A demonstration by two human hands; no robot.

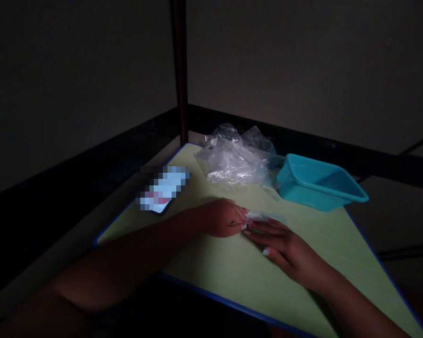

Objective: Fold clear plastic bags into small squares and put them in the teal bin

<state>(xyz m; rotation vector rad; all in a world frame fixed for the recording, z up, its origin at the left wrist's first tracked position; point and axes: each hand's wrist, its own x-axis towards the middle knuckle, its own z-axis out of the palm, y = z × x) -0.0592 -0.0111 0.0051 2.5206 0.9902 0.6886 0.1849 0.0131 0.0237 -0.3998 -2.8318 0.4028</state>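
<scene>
On the tabletop lies a small clear plastic bag (266,216), partly covered by my fingers. My left hand (225,218) reaches in from the left, its fingers bent and closed at the near left end of the bag. Opposite it, my right hand (282,244) rests with fingers stretched out over the bag's lower edge and the thumb apart. The fingertips of both hands almost meet. What exactly is under the left fingertips is hard to see in the dim light.
A crumpled heap of clear plastic bags (232,159) lies at the back of the pale green table (211,263) with blue edging. To its right stands a turquoise plastic basin (310,195). A lit phone (164,190) lies at the left edge. Walls meet behind the table's far corner.
</scene>
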